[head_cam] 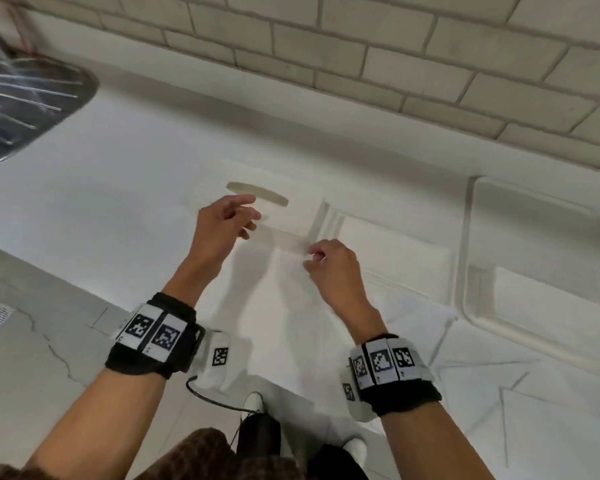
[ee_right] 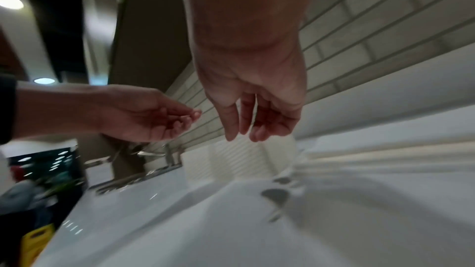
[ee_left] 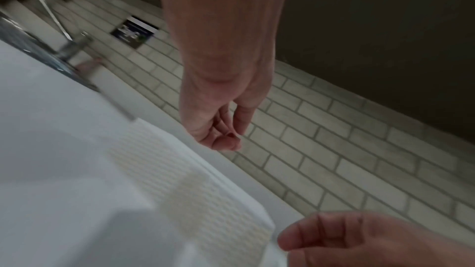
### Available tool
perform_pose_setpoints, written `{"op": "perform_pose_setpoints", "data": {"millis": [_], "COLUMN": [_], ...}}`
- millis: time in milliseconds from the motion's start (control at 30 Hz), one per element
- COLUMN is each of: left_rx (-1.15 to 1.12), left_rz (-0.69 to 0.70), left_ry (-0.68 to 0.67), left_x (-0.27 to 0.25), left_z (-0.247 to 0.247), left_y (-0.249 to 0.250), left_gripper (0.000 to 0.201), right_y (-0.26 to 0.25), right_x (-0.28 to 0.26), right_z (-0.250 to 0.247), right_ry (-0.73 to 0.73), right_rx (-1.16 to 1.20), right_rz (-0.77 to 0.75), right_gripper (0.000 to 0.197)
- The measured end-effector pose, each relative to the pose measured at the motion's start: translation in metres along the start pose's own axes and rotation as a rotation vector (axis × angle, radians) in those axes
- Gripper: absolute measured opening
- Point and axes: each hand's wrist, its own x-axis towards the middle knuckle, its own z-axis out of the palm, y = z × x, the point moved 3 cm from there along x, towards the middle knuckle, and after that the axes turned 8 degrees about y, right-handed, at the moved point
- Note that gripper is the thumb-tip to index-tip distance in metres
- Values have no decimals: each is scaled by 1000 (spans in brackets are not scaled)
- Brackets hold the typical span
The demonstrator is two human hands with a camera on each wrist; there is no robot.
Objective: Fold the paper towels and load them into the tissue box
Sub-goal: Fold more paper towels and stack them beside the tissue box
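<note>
A white ribbed tissue box (head_cam: 293, 216) with a long slot (head_cam: 257, 194) in its top lies on the white counter; it also shows as a ribbed surface (ee_left: 180, 180) and as a ribbed block (ee_right: 231, 159). My left hand (head_cam: 252, 213) hovers over the box's near left part, fingers loosely curled, holding nothing (ee_left: 231, 139). My right hand (head_cam: 310, 258) hangs just above the far edge of a flat paper towel (head_cam: 291, 323), fingers relaxed and empty (ee_right: 243, 137). A stack of paper towels (head_cam: 395, 244) sits right of the box.
A metal sink (head_cam: 25, 98) lies at the far left, with its tap (ee_left: 64, 27). A white tray (head_cam: 471, 237) stands at the right. More loose sheets (head_cam: 499, 375) cover the near right counter. A tiled wall (head_cam: 361, 46) runs behind. The counter edge and floor (head_cam: 32, 341) are at the near left.
</note>
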Motion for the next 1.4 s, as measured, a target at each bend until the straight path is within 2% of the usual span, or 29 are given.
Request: {"op": "perform_pose_setpoints", "data": {"millis": [67,167,300,467,600,633,700,767,867,933,1000,1066,1100,1200,1233,1400], "left_rx": [3,27,50,105,196,235,299,324,327,262,199,152,132,71,48,-51], "left_rz": [-53,-104,-133,-149,-155,-144,-117,-82,-61,-73,-87,-96,-100,-136,-149,-189], "left_ry": [66,96,71,-65,-274,-339,-407,-337,-82,55,140,181,192,217,215,206], "left_x": [-3,-7,-15,-26,-32,-33,-33,-31,-21,-16,-15,-15,-16,-17,-17,-22], "left_z": [-25,-48,-56,-42,-28,-25,-21,-22,-35,-45,-51,-53,-52,-53,-52,-55], "left_y": [-15,-36,-52,-62,-64,-63,-59,-55,-48,-43,-36,-33,-32,-32,-32,-35], "left_gripper": [23,22,21,21,49,50,34,22,20,18,15,15,16,12,9,15], "right_y": [-14,-17,-11,-9,-25,-32,-46,-54,-47,-32,-18,-10,-8,-8,-7,-8], "right_x": [-7,-11,-7,-5,-9,-8,-6,-2,-1,-7,-20,-36,-42,-47,-46,-42], "right_z": [34,60,68,69,54,50,38,22,2,4,20,39,47,59,60,61], "right_ry": [-128,-226,-246,-265,-251,-239,-198,-102,-17,-98,-287,-476,-522,-509,-495,-497], "right_rx": [-177,-503,-614,-498,-273,-219,-94,18,-14,-100,-222,-371,-431,-530,-542,-524], "right_rz": [-40,10,95,125,50,18,-37,-82,-84,-49,-44,-93,-130,-203,-196,-181], "right_gripper": [37,57,51,33,21,20,25,41,57,55,53,58,61,61,57,33]}}
